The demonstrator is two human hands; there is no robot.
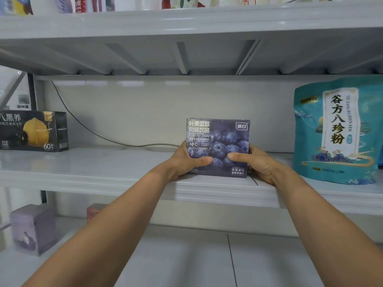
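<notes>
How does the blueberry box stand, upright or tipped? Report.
Upright: the blueberry box shows level print, its base on the shelf.

Between the left grip [186,160] and the right grip [259,164], the blueberry box [223,137] looks like printed cardboard under a tight clear film with a soft sheen. The shelf [124,162] beneath both grips is smooth white painted metal, faintly glossy, with pale reflections. Behind the left grip, a grey cable [83,125] has a dull plastic jacket. Well right of the right grip, the teal pouch [335,133] is glossy plastic foil, slightly crinkled. Well left of the left grip, the black carton [35,131] is cardboard with a satin finish. Below the left grip, the lilac box [31,228] looks matt, though it is blurred.
</notes>
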